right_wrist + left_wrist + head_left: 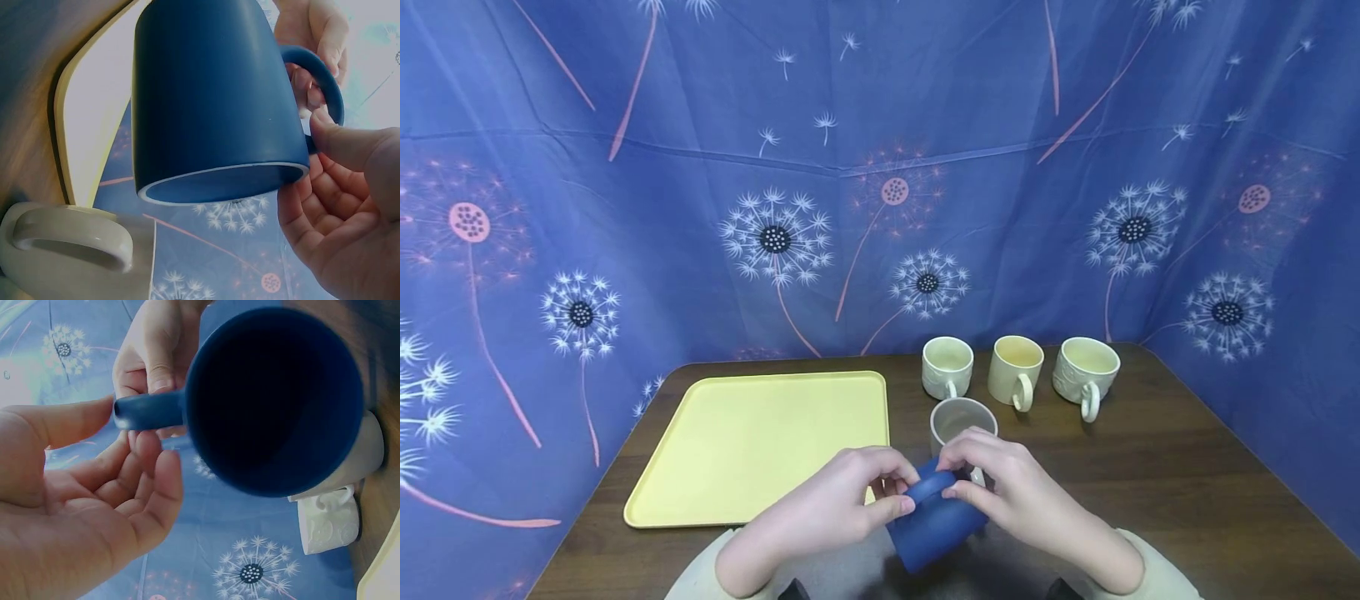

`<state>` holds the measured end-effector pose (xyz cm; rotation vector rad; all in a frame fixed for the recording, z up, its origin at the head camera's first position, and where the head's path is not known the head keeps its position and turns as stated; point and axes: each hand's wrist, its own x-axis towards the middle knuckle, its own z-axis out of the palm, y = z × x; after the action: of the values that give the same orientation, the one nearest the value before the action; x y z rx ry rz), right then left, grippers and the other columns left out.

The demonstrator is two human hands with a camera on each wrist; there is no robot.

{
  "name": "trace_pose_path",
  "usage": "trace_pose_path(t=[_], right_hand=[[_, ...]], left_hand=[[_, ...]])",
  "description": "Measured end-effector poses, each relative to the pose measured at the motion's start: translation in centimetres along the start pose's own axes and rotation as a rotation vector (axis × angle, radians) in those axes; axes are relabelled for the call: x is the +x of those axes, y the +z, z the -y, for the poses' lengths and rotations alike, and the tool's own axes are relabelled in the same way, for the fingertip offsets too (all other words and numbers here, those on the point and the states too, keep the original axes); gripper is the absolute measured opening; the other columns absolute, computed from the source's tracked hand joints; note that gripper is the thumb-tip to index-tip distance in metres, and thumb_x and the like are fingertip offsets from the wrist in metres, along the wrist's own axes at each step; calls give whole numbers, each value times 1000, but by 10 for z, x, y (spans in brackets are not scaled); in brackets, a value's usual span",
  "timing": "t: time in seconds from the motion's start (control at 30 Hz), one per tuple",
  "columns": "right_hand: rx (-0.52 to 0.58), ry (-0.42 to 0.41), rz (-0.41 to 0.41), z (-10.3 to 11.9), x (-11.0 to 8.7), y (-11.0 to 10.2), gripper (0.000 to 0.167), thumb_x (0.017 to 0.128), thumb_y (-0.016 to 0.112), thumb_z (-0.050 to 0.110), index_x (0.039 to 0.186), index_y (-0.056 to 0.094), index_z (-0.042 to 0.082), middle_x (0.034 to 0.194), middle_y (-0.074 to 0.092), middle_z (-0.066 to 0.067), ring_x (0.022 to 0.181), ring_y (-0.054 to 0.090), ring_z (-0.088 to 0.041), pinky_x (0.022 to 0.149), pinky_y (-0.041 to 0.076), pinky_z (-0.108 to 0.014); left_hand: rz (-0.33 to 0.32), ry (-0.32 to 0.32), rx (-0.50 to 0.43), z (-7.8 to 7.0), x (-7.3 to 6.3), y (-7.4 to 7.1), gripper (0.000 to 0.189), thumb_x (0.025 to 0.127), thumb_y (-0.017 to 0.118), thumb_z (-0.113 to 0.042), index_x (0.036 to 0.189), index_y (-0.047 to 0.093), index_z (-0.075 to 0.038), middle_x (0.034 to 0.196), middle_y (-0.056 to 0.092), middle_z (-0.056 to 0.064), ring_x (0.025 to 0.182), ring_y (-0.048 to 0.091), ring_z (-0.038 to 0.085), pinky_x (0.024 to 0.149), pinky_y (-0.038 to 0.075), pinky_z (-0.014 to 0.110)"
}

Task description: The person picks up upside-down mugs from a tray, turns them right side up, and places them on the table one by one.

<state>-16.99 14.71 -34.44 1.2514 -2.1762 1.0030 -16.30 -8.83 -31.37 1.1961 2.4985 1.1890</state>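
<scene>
A dark blue mug [934, 527] is held tilted on its side above the table, its handle facing up. In the left wrist view its dark opening [275, 403] faces the camera; the right wrist view shows its pale-edged base [222, 183]. My left hand [867, 493] pinches the mug's handle [150, 410] from the opening's side, thumb at the outer curve and fingers bent beneath. My right hand [992, 475] pinches the same handle near the base, with its thumb [331, 134] on it. Just behind stands a grey mug [962, 415], partly hidden by my right hand.
A yellow tray [767, 442] lies on the left of the brown wooden table [1157, 467]. Along the back right stand a white mug [947, 367], a cream mug [1015, 371] and a wide cream cup [1084, 371]. A blue dandelion-print curtain [865, 108] hangs behind.
</scene>
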Motion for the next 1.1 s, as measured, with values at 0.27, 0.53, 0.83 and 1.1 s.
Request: trace_pose_path(t=[0.27, 0.53, 0.83, 1.1], right_hand=[[-6, 51, -49, 1, -2, 0, 26, 75, 78, 9, 94, 63, 18, 90, 62, 10, 81, 56, -4, 69, 46, -15], [-7, 113, -75, 3, -4, 0, 27, 73, 79, 11, 92, 63, 21, 87, 60, 12, 77, 55, -4, 63, 43, -13], [18, 162, -125, 5, -6, 1, 29, 72, 81, 11, 92, 63, 22, 82, 58, 12, 75, 53, -4, 59, 42, -13], [14, 202, -121, 3, -7, 4, 30, 70, 82, 11, 89, 62, 23, 81, 59, 14, 72, 54, -3, 60, 44, -14]], left_hand=[[-203, 49, 109, 4, -5, 9, 22, 80, 76, -17, 98, 64, -15, 88, 60, -9, 80, 55, 4, 75, 49, 20], [-405, 216, 178, 13, -5, 21, 25, 76, 78, -14, 97, 63, -14, 89, 59, -9, 82, 56, 4, 76, 49, 18], [-540, 274, 224, 21, -3, 32, 31, 76, 77, -9, 103, 62, -13, 95, 61, -6, 87, 56, 5, 78, 48, 15], [-588, 353, 228, 31, -1, 33, 30, 77, 75, -4, 103, 63, -11, 94, 63, -3, 84, 58, 7, 77, 51, 20]])
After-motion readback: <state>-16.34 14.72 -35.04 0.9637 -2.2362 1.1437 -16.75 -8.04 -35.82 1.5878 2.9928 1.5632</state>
